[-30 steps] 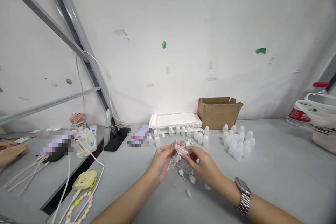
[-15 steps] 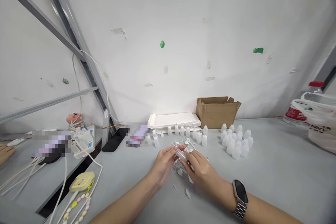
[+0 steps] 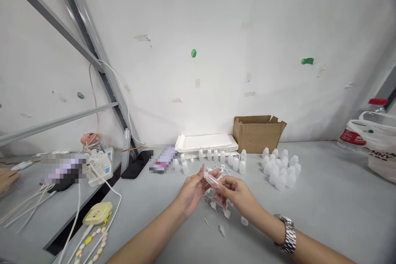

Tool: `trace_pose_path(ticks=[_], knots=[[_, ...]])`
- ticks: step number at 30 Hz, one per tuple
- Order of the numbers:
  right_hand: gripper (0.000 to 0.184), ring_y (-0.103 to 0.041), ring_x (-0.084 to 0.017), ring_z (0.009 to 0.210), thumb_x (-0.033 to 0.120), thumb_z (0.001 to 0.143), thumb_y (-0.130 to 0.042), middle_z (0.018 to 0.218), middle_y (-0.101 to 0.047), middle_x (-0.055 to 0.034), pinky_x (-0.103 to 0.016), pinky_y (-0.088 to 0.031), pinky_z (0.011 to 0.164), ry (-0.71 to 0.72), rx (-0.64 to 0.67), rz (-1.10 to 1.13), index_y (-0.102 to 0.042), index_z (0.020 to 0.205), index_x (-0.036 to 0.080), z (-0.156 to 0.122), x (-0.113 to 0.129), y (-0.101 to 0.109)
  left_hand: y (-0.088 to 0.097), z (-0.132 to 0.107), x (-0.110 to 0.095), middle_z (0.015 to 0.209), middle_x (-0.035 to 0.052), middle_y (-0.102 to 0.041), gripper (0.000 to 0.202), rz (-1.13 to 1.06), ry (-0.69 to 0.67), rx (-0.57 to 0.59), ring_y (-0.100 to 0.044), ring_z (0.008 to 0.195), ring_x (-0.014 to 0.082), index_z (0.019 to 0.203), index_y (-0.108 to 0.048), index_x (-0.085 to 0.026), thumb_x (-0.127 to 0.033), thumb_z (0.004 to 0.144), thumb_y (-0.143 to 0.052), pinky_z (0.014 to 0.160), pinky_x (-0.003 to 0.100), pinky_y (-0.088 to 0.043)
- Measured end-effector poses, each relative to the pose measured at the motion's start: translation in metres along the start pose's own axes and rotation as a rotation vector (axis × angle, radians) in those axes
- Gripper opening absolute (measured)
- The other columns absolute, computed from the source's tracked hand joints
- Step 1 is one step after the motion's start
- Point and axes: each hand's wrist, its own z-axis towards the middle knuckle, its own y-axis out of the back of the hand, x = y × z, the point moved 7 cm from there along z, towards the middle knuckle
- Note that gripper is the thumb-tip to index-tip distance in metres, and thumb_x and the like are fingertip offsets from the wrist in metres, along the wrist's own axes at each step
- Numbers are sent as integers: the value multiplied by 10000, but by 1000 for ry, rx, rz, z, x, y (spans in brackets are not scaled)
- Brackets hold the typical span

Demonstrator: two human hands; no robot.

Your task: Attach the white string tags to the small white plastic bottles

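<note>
A small translucent plastic dropper bottle [image 3: 213,180] lies tilted between my two hands above the table. The fingers of my left hand [image 3: 192,193] curve around its narrow end, with the thumb raised by the tip. At the wider end, the thumb and forefinger of my right hand [image 3: 235,190] grip the bottle, while its other fingers hang curled downward. Small white plastic caps and nozzle pieces [image 3: 227,213] are scattered beneath the hands, partly hidden by them. A row of small white bottles with tips [image 3: 215,155] stands behind.
On the right stands a cluster of white bottles [image 3: 280,169]. A cardboard box [image 3: 259,135] and a white foam stack [image 3: 207,142] sit against the wall. To the left are a black phone [image 3: 137,165], cables, a power strip [image 3: 102,167] and a yellow case [image 3: 97,213].
My right hand has turned at the wrist, so its fingers point downward and the watch face is out of sight. My left thumb has lifted, and more of the bottle shows.
</note>
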Motion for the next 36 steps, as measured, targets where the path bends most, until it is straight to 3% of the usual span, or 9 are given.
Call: trace_pose_path(ticks=[4, 10, 18, 22, 25, 28, 30, 33, 36], knots=[[383, -506, -106, 444, 541, 695, -595, 555, -609, -1, -222, -407, 449, 27, -46, -35, -490, 660, 174, -2, -2, 2, 8, 1, -4, 1020, 123, -670, 297, 48, -39, -69, -511, 1094, 269, 854, -705, -119, -368, 698, -656, 946, 344, -338], [320, -510, -119, 500, 481, 788, -526, 596, -598, -6, -228, -408, 482, 116, -97, -213, -501, 707, 172, -7, 0, 7, 8, 0, -3, 971, 113, -685, 272, 40, -45, -92, -567, 994, 248, 843, -706, -122, -347, 696, -663, 906, 337, -365], [202, -491, -144, 557, 303, 882, -420, 630, -544, -28, -256, -405, 529, 632, -270, -801, -519, 761, 175, -26, 26, -1, -3, -6, 3, 942, 106, -686, 233, -6, -40, -99, -543, 1024, 254, 769, -708, -127, -341, 683, -669, 908, 338, -367], [225, -482, -159, 548, 269, 890, -388, 609, -532, -41, -274, -393, 516, 794, -303, -886, -523, 734, 180, -34, 32, -7, -7, -6, 7, 1025, 117, -659, 270, -48, -17, -52, -511, 1072, 262, 827, -701, -133, -369, 704, -654, 918, 356, -362], [243, -496, -149, 534, 345, 860, -454, 593, -550, -32, -267, -401, 509, 565, -246, -648, -523, 698, 178, -24, 29, 1, -8, -6, 7, 1089, 125, -630, 303, -51, 1, -6, -492, 1099, 261, 880, -690, -128, -386, 740, -616, 945, 365, -344], [298, -476, -110, 442, 427, 777, -561, 524, -553, -1, -227, -382, 438, 144, -65, -149, -510, 633, 171, -8, 11, 5, -7, -4, 5, 1085, 128, -629, 328, -61, -4, 26, -494, 1095, 262, 886, -686, -123, -408, 748, -602, 946, 373, -339], [336, -429, -77, 383, 443, 727, -609, 478, -535, 14, -198, -347, 397, -36, 77, 167, -512, 576, 158, -3, 2, -2, -7, -3, 4, 1092, 135, -624, 351, -40, -8, 40, -503, 1082, 264, 890, -685, -114, -423, 754, -589, 936, 372, -339], [369, -385, -48, 370, 454, 702, -630, 475, -539, 9, -182, -325, 399, -122, 188, 375, -538, 541, 136, 2, -4, -7, -4, -2, 2, 1110, 134, -621, 351, 5, -28, 14, -512, 1078, 262, 899, -685, -114, -419, 744, -602, 936, 356, -332], [361, -452, -79, 438, 490, 716, -605, 586, -602, -21, -206, -370, 445, -65, 111, 239, -592, 659, 134, 5, -6, -2, 2, -1, -1, 1082, 126, -641, 303, 29, -78, -63, -507, 1095, 261, 865, -693, -122, -384, 723, -635, 945, 340, -329]])
